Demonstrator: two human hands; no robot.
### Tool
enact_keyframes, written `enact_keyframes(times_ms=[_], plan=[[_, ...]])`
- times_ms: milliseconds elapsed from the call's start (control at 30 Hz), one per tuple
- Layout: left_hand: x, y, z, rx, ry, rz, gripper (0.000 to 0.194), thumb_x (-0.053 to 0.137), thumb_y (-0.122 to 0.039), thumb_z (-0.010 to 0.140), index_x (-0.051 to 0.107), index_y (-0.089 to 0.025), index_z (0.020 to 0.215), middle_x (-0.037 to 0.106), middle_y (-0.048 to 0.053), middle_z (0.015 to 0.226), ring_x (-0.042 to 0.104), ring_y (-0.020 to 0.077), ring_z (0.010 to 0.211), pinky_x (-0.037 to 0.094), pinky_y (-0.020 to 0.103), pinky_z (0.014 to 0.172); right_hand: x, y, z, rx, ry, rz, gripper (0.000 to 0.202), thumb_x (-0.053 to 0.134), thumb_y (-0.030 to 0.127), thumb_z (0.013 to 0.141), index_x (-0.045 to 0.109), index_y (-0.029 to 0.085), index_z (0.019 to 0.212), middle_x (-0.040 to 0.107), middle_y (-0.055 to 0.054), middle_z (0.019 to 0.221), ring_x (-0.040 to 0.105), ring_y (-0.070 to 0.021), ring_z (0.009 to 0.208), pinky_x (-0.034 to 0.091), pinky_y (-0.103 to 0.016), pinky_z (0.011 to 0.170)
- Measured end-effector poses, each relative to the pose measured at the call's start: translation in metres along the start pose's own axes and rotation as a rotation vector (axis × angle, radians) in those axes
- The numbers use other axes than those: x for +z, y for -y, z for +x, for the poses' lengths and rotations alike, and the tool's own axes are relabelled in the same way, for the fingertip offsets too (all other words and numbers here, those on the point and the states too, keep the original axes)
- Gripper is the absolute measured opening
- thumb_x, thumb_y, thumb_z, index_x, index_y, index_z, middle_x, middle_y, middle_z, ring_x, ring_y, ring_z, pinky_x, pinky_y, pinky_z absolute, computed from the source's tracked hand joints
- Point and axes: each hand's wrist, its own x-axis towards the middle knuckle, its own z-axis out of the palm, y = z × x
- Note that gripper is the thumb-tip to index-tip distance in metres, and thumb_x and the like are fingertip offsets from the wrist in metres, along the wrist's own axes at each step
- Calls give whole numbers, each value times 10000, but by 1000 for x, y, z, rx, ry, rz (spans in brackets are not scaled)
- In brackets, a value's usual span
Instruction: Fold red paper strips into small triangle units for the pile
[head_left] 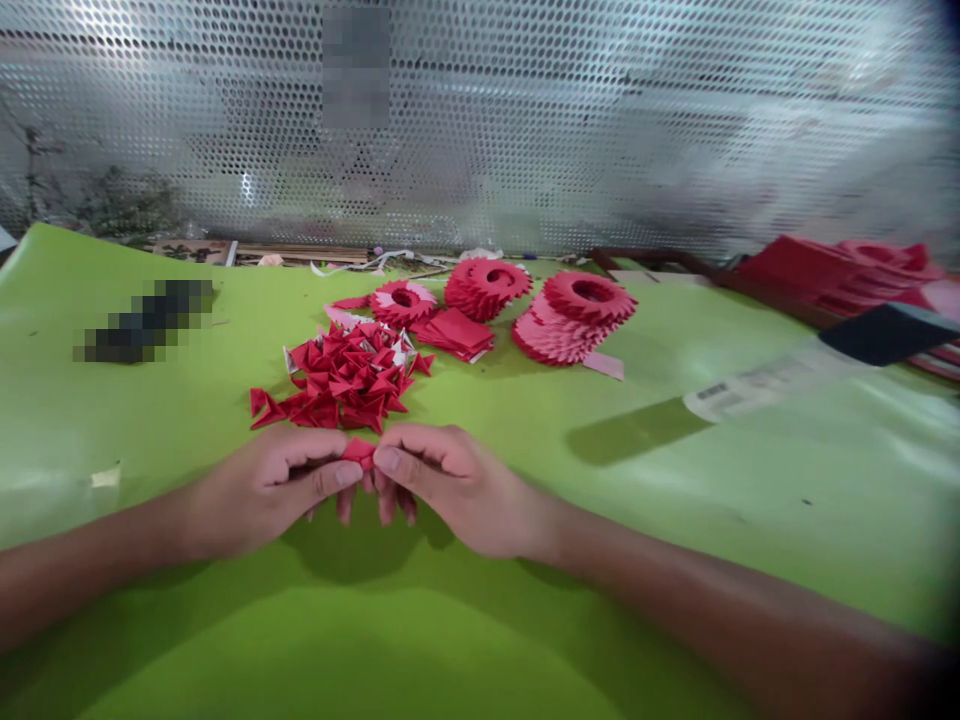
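A small folded piece of red paper point(360, 452) is pinched between my two hands, over the green tabletop point(360, 640). My left hand point(281, 485) grips its left side with thumb and index finger. On its right side, the thumb and index finger of my right hand point(450, 480) are closed on it. Just beyond my hands lies a heap of folded red paper triangles point(349, 375), a few of them whitish. Behind the heap is a stack of flat red paper pieces point(456, 333).
Farther back stand a small red and pink paper ring point(403, 301), a red ring stack point(487, 288) and a taller red and pink one point(574, 318). At right lies a clear bottle with a black cap point(780, 375). A perforated metal screen point(480, 130) rises behind.
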Motion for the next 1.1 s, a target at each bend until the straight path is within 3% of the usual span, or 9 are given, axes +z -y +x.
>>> enact_keyframes(times_ms=[167,300,500,633,1100], plan=[[1,3,-2,-25,-22,56,375,470,-402,1038,728,-166,905,678,19,729,555,121,597,400,206,524,0,1,0,-2,-10,-5,365,494,477,1041,592,172,866,632,-7,744,602,-117,648,489,-224,577],[3,2,-1,-100,-53,156,437,448,-433,1011,709,-154,798,648,26,643,485,120,505,285,216,437,2,5,-2,-26,-92,-258,331,498,373,1035,594,173,790,613,11,691,549,-96,587,403,-207,530],[6,0,0,-138,-55,301,420,445,-385,966,659,-163,682,650,39,589,534,144,500,305,229,445,8,5,-5,-140,-202,-588,291,554,248,958,539,173,676,488,55,569,403,-68,501,283,-217,486],[6,0,0,-100,-53,377,414,430,-344,967,640,-168,655,640,26,561,535,134,488,305,233,455,10,4,-5,-150,-215,-624,292,553,238,945,540,175,660,487,54,558,397,-68,491,286,-221,487],[4,0,-1,-60,-22,334,416,467,-368,977,637,-167,655,656,24,569,582,145,507,351,233,482,9,6,-5,-104,-231,-624,300,557,245,923,521,174,634,458,59,538,381,-64,484,278,-206,469]])
